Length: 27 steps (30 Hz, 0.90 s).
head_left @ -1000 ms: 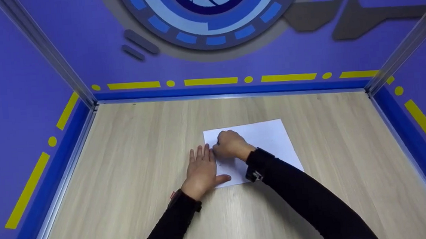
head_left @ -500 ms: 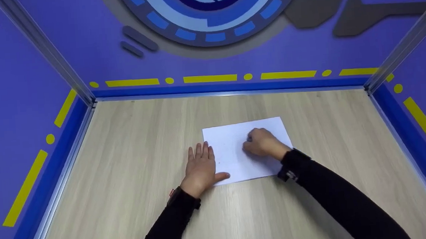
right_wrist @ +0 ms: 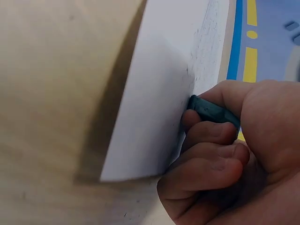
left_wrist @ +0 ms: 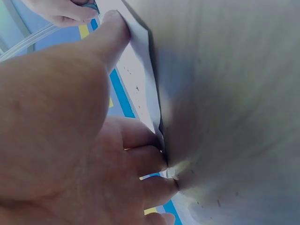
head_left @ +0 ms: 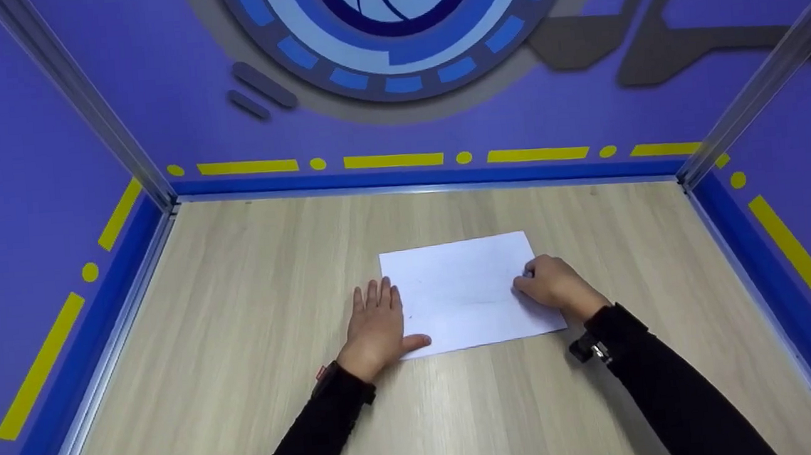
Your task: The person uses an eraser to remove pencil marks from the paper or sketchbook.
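Note:
A white sheet of paper (head_left: 463, 288) lies slightly turned on the wooden table. My left hand (head_left: 377, 329) is flat over its left edge, fingers straight and thumb out across the near left corner. In the left wrist view the fingertips press at the paper's edge (left_wrist: 151, 89). At the paper's right edge, my right hand (head_left: 556, 285) pinches a small dark teal eraser (right_wrist: 213, 112) between thumb and curled fingers. The eraser's end meets the paper in the right wrist view. Faint grey smudges and a few dark specks show on the sheet.
Blue panels with yellow dashes (head_left: 394, 160) enclose the table (head_left: 272, 265) at the back and both sides, along metal rails. Black sleeves and wrist-worn cameras cover both forearms. A few crumbs lie on the table in the wrist views.
My right hand has slid the eraser rightward across the paper, from beside the left hand to the right edge. The left hand stays on the paper's left edge.

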### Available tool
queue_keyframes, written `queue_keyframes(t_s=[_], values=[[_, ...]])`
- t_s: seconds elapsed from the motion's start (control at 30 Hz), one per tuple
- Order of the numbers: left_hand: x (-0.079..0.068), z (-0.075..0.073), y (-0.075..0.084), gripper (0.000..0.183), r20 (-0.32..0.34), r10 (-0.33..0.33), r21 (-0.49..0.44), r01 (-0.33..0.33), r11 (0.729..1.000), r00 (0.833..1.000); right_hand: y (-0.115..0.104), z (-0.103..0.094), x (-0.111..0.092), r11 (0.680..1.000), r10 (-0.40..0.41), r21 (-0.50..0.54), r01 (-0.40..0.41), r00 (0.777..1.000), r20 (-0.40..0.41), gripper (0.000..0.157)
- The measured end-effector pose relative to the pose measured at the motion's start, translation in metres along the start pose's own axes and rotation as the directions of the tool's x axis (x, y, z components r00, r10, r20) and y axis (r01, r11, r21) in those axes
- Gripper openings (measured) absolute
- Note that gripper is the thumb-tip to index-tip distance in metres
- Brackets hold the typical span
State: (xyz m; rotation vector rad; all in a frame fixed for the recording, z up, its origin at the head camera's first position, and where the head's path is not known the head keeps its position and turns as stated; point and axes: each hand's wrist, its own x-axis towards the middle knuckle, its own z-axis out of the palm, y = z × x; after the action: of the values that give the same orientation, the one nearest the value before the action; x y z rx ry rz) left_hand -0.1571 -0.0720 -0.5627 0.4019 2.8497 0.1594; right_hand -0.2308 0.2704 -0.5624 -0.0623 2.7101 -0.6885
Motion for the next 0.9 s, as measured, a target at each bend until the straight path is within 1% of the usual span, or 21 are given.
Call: queue_keyframes(t_s=[0.13, 0.3, 0.37, 0.47, 0.53, 0.67, 0.77, 0.9], values=[[0.001, 0.003, 0.0, 0.119, 0.005, -0.004, -0.012, 0.004, 1.0, 1.0, -0.002, 0.0, 0.0, 1.0, 0.006, -0.017, -0.007, 1.0, -0.009, 0.034], [0.0, 0.002, 0.0, 0.12, 0.022, -0.013, 0.016, 0.012, 1.0, 1.0, -0.007, -0.001, -0.003, 1.0, 0.017, -0.025, -0.017, 1.0, 0.002, 0.03], [0.0, 0.002, -0.001, 0.12, 0.027, -0.013, 0.019, 0.013, 1.0, 1.0, -0.011, -0.002, -0.004, 0.999, 0.023, -0.028, -0.023, 1.0, -0.001, 0.031], [-0.001, 0.001, -0.001, 0.12, 0.023, -0.01, 0.014, 0.01, 1.0, 1.0, -0.022, 0.0, -0.005, 1.0, 0.022, -0.004, -0.022, 1.0, 0.004, 0.036], [-0.001, 0.001, -0.001, 0.119, 0.017, -0.008, 0.017, 0.008, 1.0, 1.0, -0.035, 0.004, -0.006, 1.0, 0.005, 0.017, -0.005, 1.0, 0.016, 0.038], [-0.001, 0.001, -0.001, 0.119, -0.001, -0.008, 0.024, 0.008, 1.0, 1.0, -0.071, 0.021, -0.003, 0.997, -0.07, 0.041, 0.069, 0.997, 0.031, 0.035], [-0.001, 0.0, -0.002, 0.118, -0.004, -0.003, 0.021, 0.003, 1.0, 1.0, -0.102, 0.037, 0.002, 0.993, -0.115, 0.03, 0.114, 0.993, 0.034, 0.037], [0.0, 0.001, -0.002, 0.117, -0.01, 0.004, 0.012, -0.004, 1.0, 1.0, -0.137, 0.057, 0.013, 0.991, -0.136, 0.001, 0.136, 0.989, 0.053, 0.031]])
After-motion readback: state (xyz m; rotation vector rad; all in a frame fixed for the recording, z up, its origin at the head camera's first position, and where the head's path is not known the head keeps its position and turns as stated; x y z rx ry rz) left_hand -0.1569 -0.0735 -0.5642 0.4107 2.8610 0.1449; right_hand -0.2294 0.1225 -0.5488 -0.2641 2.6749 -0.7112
